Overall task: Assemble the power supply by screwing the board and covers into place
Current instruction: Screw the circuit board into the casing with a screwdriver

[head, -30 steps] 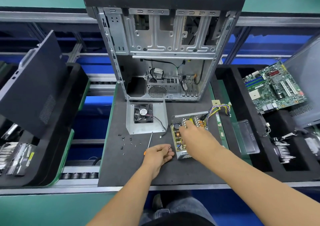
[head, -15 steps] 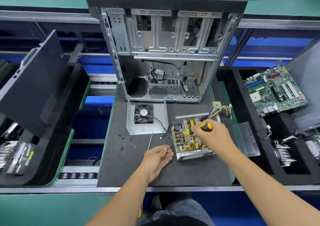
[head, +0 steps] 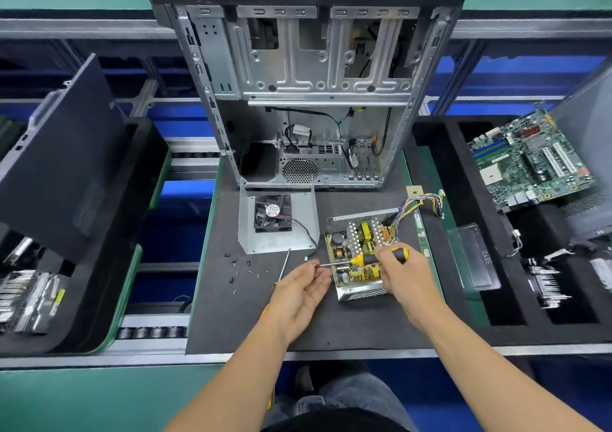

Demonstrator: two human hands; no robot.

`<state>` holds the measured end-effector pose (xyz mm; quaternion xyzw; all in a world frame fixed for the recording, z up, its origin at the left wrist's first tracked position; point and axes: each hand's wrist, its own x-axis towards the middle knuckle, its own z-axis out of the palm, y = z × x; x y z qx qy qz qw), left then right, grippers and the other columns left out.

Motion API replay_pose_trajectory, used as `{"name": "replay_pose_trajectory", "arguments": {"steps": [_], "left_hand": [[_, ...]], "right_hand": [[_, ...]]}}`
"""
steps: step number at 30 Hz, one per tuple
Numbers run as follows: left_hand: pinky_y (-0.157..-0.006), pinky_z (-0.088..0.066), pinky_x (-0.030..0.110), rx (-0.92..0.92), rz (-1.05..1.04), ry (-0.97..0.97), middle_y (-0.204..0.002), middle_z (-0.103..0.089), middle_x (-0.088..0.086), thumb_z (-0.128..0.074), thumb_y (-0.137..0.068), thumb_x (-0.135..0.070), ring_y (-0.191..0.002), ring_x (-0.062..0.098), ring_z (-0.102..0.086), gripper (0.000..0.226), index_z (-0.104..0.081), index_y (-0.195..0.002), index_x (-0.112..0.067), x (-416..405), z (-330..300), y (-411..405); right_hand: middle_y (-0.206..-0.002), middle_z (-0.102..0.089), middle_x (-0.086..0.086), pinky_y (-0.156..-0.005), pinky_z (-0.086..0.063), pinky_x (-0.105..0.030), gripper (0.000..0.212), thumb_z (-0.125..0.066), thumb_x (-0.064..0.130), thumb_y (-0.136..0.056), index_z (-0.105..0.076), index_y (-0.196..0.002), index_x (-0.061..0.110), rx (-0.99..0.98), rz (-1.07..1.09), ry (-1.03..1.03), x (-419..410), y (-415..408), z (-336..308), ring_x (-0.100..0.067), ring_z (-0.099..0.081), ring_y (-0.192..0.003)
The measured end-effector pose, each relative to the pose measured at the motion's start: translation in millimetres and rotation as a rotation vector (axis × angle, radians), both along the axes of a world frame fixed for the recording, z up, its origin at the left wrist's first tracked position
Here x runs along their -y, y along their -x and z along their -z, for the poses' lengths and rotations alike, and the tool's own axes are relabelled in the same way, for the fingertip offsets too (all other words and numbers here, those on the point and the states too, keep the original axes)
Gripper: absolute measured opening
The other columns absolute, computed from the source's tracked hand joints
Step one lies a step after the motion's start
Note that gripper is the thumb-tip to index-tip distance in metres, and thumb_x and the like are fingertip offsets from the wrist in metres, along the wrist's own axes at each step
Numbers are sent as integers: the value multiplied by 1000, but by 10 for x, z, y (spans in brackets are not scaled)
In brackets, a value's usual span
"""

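clear plastic cover (head: 472, 259): embossed lettering, mirrored, unreadable | fan (head: 273, 212) hub label: too small to read

Bright, even overhead light; wide-angle bowing, perhaps slight edge blur.
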<state>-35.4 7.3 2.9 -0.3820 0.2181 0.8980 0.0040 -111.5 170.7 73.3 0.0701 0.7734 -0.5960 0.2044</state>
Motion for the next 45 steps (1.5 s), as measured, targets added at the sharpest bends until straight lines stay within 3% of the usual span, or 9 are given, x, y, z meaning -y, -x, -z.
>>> {"name": "replay_pose_trajectory", "arguments": {"steps": [18,24,27,31,36,39,45], "left_hand": [[-65,-61,27,8,14,30,-84,-74,18,-51,-99,5,-76,22,-75,15,-63,-108,7,48,-47,-49],[-66,-61,26,12,23,68,-84,-74,18,-53,-98,4,-76,21,-75,15,-62,-109,8,59,1,-61],[-66,-60,25,36,74,164,-83,-75,17,-53,-99,3,-77,21,-75,13,-64,-106,6,72,33,-71],[-67,-60,25,48,94,237,-83,-75,16,-53,-99,2,-77,21,-75,14,-65,-105,6,112,49,-81],[-67,-60,24,34,152,281,-83,-75,15,-54,-100,-1,-77,20,-75,15,-66,-105,5,122,23,-51],[-66,-60,24,34,182,295,-83,-75,17,-54,-100,-1,-77,21,-75,14,-67,-102,5,135,14,-34],[-67,-60,26,36,185,298,-86,-75,20,-57,-98,-1,-80,25,-76,14,-70,-99,5,151,35,-8]], "right_hand": [[-53,-44,6,-50,-29,-29,38,-57,29,-95,-68,-58,33,22,26,29,-22,0,100,-12,-34,-48],[-52,-47,3,-53,-29,-31,28,-57,31,-91,-71,-67,27,-18,-9,-19,-13,5,126,-17,-33,-51],[-60,-64,-2,-56,-34,-31,26,-60,35,-90,-67,-69,22,-66,-68,-77,-12,8,131,-17,-39,-52],[-70,-72,-11,-48,-42,-26,26,-66,37,-90,-70,-65,33,-47,-150,-51,-18,20,62,-15,-51,-47],[-77,-74,-11,-60,-55,-31,14,-74,21,-87,-67,-85,8,36,-38,128,20,61,63,-28,-73,-69],[-77,-74,-12,-58,-56,-30,23,-75,15,-85,-57,-94,4,35,70,176,65,64,75,-31,-74,-70],[-77,-73,-9,-61,-56,-34,49,-83,40,-66,-53,-99,20,-44,83,136,99,23,143,-28,-73,-70]]}}
